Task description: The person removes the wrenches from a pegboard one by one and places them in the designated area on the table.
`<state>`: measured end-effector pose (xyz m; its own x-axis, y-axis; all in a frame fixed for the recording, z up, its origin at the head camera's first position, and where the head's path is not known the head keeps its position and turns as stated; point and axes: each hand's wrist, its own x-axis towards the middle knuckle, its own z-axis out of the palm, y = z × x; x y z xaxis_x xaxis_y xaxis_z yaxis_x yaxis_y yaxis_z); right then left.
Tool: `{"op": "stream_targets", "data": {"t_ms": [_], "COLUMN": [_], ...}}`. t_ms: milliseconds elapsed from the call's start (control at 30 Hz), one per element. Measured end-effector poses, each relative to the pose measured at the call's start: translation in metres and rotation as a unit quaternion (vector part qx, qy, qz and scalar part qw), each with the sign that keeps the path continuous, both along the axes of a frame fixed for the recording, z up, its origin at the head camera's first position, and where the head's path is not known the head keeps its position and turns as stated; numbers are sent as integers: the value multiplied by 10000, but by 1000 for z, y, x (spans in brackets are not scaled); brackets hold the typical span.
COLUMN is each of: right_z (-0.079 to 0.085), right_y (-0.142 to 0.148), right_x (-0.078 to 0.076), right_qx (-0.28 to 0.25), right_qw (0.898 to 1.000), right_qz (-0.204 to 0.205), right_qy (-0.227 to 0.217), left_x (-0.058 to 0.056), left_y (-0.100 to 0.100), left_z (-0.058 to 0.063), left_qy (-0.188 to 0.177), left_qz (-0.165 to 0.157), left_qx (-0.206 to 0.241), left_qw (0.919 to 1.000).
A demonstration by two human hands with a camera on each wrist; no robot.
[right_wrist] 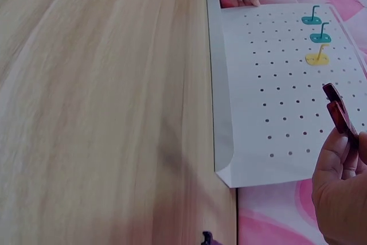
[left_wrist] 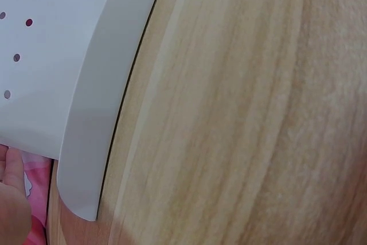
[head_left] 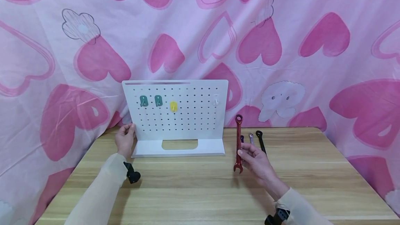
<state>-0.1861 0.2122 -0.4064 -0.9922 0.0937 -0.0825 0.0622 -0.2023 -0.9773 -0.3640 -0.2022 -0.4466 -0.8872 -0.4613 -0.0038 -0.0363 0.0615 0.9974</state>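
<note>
My right hand (head_left: 257,160) pinches a dark red combination wrench (head_left: 239,134) between thumb and fingers. The wrench is upright above the table, ring end up and open jaw down, just right of a white pegboard (head_left: 178,122). In the right wrist view the same wrench (right_wrist: 338,116) overlaps the board's face. At the board's left edge, low down, my left hand (head_left: 125,140) holds on with thumb and fingertips. Two green hooks (head_left: 143,101) and a yellow hook (head_left: 173,106) sit on the board's left half. A clear hook (head_left: 216,100) is near its right edge.
Behind my right hand lie a black wrench (head_left: 260,140), a silver wrench (head_left: 251,137) and a purple wrench (head_left: 242,138), partly hidden. The pegboard stands near the back of the wooden table (head_left: 187,190). A pink heart-patterned curtain (head_left: 193,20) hangs close behind.
</note>
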Motion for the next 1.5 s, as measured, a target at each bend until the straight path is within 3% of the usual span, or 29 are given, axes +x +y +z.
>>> {"op": "stream_targets", "data": {"t_ms": [300,1500], "right_z": [-1,-7], "right_y": [12,63], "right_x": [4,17], "right_qx": [187,240], "right_qw": [9996,9988], "right_qz": [-150,-425], "right_qy": [-116,-37], "left_x": [-1,-1], "left_y": [0,-2], "left_z": [-3,-2], "left_qy": [179,48], "left_qz": [103,-50], "left_qx": [109,33], "left_qw": [9997,10000]}}
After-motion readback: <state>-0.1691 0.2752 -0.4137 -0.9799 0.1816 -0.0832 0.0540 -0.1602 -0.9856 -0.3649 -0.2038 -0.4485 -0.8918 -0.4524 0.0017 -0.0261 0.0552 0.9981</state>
